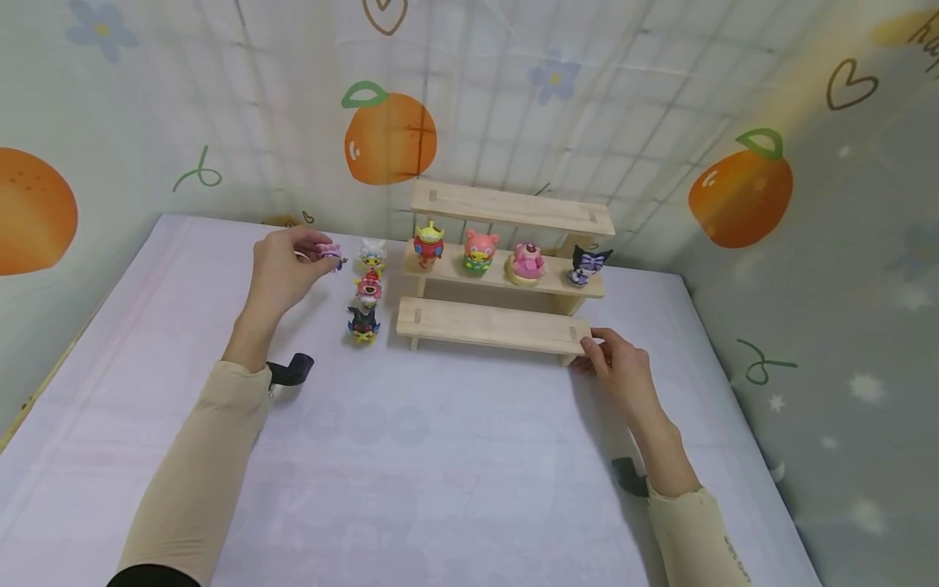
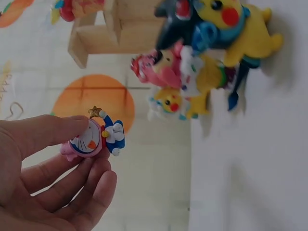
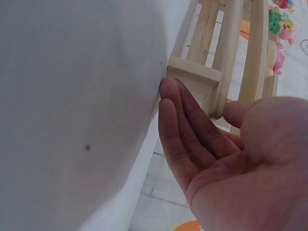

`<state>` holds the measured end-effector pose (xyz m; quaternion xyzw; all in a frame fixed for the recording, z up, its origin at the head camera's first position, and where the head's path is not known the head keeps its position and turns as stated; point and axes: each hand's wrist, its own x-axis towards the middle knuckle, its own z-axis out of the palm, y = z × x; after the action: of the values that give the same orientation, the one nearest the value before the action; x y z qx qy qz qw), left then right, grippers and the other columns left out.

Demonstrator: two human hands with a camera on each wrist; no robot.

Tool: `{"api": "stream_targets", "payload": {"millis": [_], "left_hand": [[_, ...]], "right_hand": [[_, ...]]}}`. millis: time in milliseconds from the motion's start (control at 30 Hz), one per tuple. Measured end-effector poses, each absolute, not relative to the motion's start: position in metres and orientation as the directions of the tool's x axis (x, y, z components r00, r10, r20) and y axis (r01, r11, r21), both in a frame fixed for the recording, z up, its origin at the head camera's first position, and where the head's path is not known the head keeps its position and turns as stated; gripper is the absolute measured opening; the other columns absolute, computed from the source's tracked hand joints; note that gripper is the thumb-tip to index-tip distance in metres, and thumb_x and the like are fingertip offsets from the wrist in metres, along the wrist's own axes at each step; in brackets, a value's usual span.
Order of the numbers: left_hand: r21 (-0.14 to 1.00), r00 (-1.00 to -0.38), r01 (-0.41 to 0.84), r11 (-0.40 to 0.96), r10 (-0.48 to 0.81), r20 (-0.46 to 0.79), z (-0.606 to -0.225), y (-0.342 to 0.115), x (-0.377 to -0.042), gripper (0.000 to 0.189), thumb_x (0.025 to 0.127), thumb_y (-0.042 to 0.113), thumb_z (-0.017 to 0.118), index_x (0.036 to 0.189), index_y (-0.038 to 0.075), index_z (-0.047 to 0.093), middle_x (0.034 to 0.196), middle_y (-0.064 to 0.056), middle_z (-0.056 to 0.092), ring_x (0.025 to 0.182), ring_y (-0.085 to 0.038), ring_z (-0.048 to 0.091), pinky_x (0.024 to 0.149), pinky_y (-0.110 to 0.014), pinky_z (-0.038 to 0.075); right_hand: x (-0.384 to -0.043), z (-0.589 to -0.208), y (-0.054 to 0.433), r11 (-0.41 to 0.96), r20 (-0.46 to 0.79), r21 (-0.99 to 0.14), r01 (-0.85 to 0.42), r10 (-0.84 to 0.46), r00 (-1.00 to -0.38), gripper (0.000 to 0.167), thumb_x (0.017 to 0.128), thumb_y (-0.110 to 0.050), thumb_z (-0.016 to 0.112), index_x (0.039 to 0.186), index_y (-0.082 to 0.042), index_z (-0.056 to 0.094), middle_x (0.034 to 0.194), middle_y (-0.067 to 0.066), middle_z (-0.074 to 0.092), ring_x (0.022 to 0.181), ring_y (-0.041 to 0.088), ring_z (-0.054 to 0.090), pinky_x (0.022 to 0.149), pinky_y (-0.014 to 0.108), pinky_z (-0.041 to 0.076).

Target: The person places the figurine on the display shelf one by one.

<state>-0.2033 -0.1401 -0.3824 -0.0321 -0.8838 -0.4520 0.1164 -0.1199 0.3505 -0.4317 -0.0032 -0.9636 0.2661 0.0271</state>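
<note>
My left hand (image 1: 282,273) pinches the pink-and-blue figurine (image 2: 95,136) by its head, apparently to leave its body clear, left of three figures (image 1: 368,289) on the tabletop (image 1: 440,489), while my right hand (image 1: 622,371) grips the near right end of the wooden shelf (image 1: 495,326), probably steadying it.

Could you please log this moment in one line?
left hand: pinches pink-and-blue figurine; right hand: holds wooden shelf, right end; middle tier: four figurines

Curtained-off booth; wider room type indeterminate. Orange-print curtain (image 1: 286,98) around back and sides, wire grid (image 1: 506,147) showing through, pale worktop (image 1: 440,497).
</note>
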Motion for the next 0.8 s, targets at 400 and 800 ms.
{"api": "stream_targets", "payload": {"millis": [400, 800], "left_hand": [[0.794, -0.962, 0.253, 0.553, 0.054, 0.269, -0.374, -0.106, -0.193, 0.021, 0.090, 0.010, 0.081, 0.109, 0.002, 0.077, 0.099, -0.016, 0.078, 0.087, -0.026, 0.069, 0.073, -0.017, 0.050], [0.799, -0.948, 0.317, 0.511, 0.175, 0.264, -0.382, -0.072, -0.184, 0.017, 0.089, 0.009, 0.082, 0.105, 0.005, 0.076, 0.092, -0.011, 0.076, 0.080, -0.023, 0.067, 0.071, -0.026, 0.054]], "right_hand": [[-0.119, -0.434, 0.353, 0.857, 0.066, -0.515, -0.019, 0.017, -0.998, 0.049, 0.113, -0.031, 0.050, 0.141, 0.008, 0.055, 0.098, 0.021, 0.078, 0.084, 0.032, 0.076, 0.090, 0.056, 0.058], [-0.118, -0.433, 0.350, 0.850, 0.066, -0.526, -0.021, 0.017, -0.998, 0.048, 0.113, -0.030, 0.051, 0.141, 0.008, 0.055, 0.098, 0.022, 0.078, 0.083, 0.031, 0.076, 0.087, 0.056, 0.060]]}}
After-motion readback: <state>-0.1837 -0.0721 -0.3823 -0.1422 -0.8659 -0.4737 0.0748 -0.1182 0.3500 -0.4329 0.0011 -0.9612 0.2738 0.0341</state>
